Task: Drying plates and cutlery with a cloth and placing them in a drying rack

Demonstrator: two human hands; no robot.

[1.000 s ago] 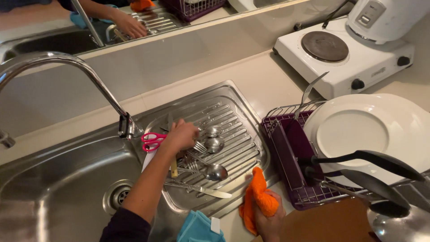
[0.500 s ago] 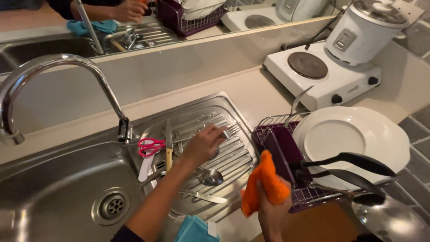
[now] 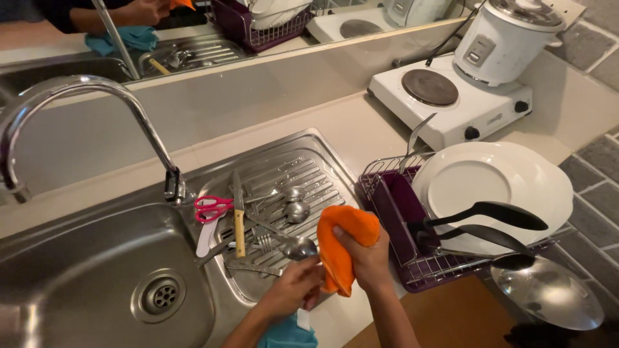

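My left hand (image 3: 293,290) grips the handle of a metal spoon (image 3: 302,248), whose bowl sits just above the drainboard's near edge. My right hand (image 3: 369,259) is closed on an orange cloth (image 3: 342,245), which touches the spoon's right side. More cutlery lies on the steel drainboard (image 3: 322,164): pink-handled scissors (image 3: 213,207), a wooden-handled knife (image 3: 238,222), two spoons (image 3: 295,203) and forks.
A curved tap (image 3: 97,96) stands over the sink, with its drain (image 3: 159,296) at lower left. To the right, a purple dish rack (image 3: 393,200) holds white plates (image 3: 496,187), black utensils (image 3: 490,216) and a steel ladle (image 3: 548,290). Behind it are a hot plate (image 3: 451,96) and a rice cooker (image 3: 506,38).
My left hand lifted a spoon off the drainboard and drew it back toward me. My right hand brought the orange cloth up and left against the spoon.
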